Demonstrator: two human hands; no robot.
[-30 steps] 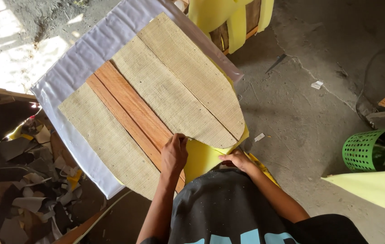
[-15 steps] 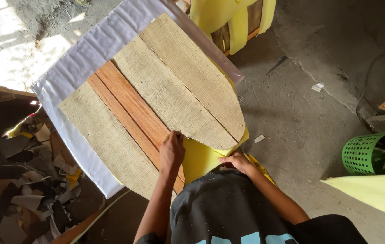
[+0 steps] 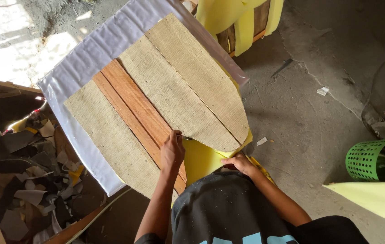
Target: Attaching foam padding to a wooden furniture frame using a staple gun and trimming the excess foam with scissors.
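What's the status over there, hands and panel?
Left hand on wooden slats. Right hand gripping yellow foam. Burlap panel tilted, unobstructed.

Your left hand (image 3: 172, 151) rests on the wooden slats (image 3: 134, 108) of the burlap-covered panel (image 3: 188, 86), fingers curled at its lower edge. Your right hand (image 3: 240, 162) presses the yellow foam (image 3: 204, 158) beneath. A green basket (image 3: 366, 158) stands well apart on the concrete floor (image 3: 310, 108).

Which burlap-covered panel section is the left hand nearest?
The middle burlap section, right of the bare wooden slats; the left hand rests at its lower edge, unlike the outer two.
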